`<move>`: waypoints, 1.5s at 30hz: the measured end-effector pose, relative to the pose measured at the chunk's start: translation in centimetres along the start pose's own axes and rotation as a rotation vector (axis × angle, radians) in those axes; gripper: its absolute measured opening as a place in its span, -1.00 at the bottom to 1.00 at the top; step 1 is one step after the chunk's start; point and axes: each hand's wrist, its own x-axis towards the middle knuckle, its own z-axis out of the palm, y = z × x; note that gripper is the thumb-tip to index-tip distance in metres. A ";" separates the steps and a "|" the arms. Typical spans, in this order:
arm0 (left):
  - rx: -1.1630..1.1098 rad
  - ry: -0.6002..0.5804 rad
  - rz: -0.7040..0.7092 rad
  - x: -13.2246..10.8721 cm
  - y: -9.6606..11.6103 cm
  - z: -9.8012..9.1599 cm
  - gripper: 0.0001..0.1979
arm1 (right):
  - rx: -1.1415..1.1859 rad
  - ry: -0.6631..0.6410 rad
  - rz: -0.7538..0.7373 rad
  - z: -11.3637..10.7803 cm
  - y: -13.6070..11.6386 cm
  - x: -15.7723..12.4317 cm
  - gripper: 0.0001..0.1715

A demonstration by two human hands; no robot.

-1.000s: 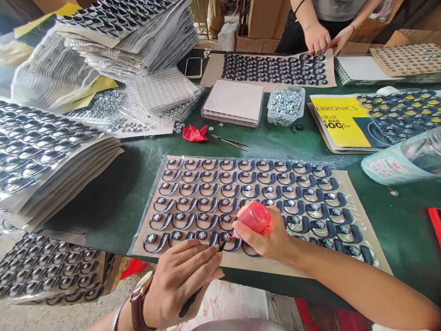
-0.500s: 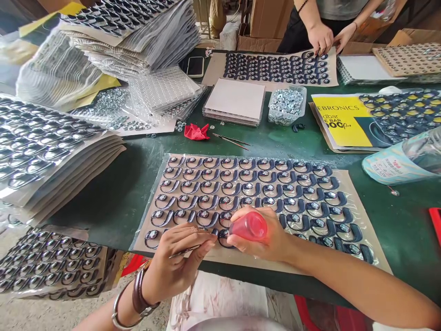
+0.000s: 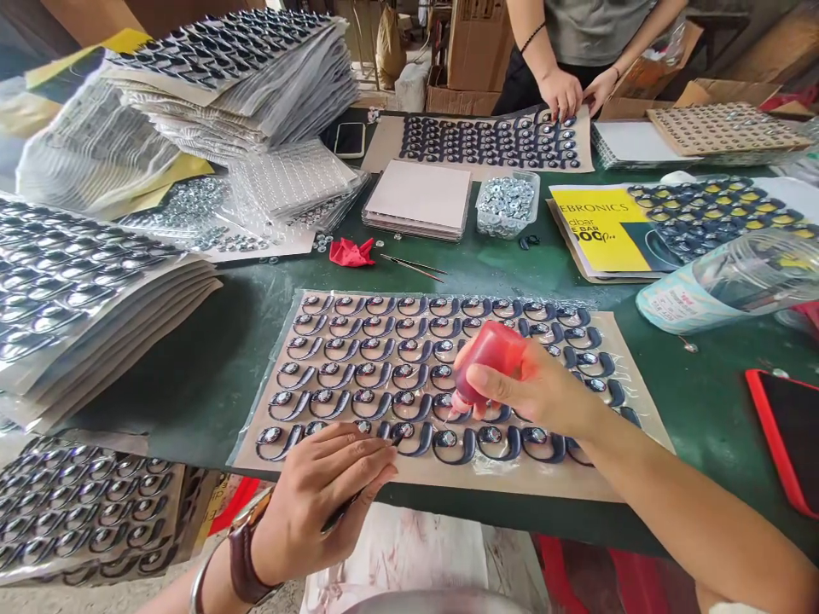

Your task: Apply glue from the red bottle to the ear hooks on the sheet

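Observation:
My right hand (image 3: 512, 384) is wrapped round a small translucent red squeeze bottle (image 3: 490, 354), tilted with its thin tip pointing down and left. The bottle is held over a brown card sheet (image 3: 569, 486) under clear film, which carries rows of dark curved pieces (image 3: 413, 439), each with a shiny round stone. At the sheet's front edge, my left hand (image 3: 339, 486) is closed on slim dark tweezers (image 3: 338, 515), mostly hidden by the fingers. Their tip is near a piece in the front row.
Beyond the sheet lie a red crumpled cloth (image 3: 351, 252), another pair of tweezers (image 3: 413, 267) and a tub of shiny stones (image 3: 508, 203). Stacked sheets (image 3: 95, 298) stand at left. A cup (image 3: 717, 281) and red-cased phone (image 3: 784, 435) are at right. A co-worker's hands (image 3: 569, 92) touch a far sheet.
My right hand has lifted the red bottle up and right, away from the left fingers, and tipped it differently. My left hand stays near the front row. The view has shifted slightly.

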 end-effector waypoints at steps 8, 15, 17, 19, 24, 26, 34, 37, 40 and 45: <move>0.282 -0.042 0.328 0.6 2.4 1.8 -0.82 | -0.066 0.302 -0.133 1.5 5.2 -2.1 -0.65; 0.269 -0.079 0.364 1.5 2.0 3.6 -0.81 | -0.252 0.249 -0.188 1.8 6.6 -2.0 -0.72; 0.270 -0.079 0.357 1.5 2.1 3.6 -0.80 | -0.292 0.236 -0.214 1.7 6.7 -2.0 -0.73; 0.282 -0.078 0.354 1.6 2.2 3.5 -0.80 | -0.337 0.243 -0.255 1.7 6.8 -2.0 -0.74; 0.287 -0.082 0.345 1.5 2.5 3.6 -0.80 | -0.432 0.253 -0.377 1.7 6.6 -1.8 -0.77; 0.280 -0.076 0.337 1.4 2.5 3.7 -0.80 | -0.450 0.277 -0.415 1.7 6.5 -1.7 -0.80; 0.260 -0.064 0.308 1.2 2.4 3.6 -0.79 | -0.504 0.365 -0.502 1.6 6.3 -1.7 -0.82; 0.264 -0.058 0.295 1.5 2.6 3.4 -0.78 | -0.473 0.365 -0.483 1.7 6.2 -1.7 -0.82; 0.293 -0.056 0.284 2.0 2.8 3.4 -0.78 | -0.445 0.382 -0.472 1.7 6.0 -1.7 -0.80; 0.305 -0.044 0.277 2.6 3.1 3.2 -0.79 | -0.454 0.368 -0.414 1.8 5.9 -1.6 -0.79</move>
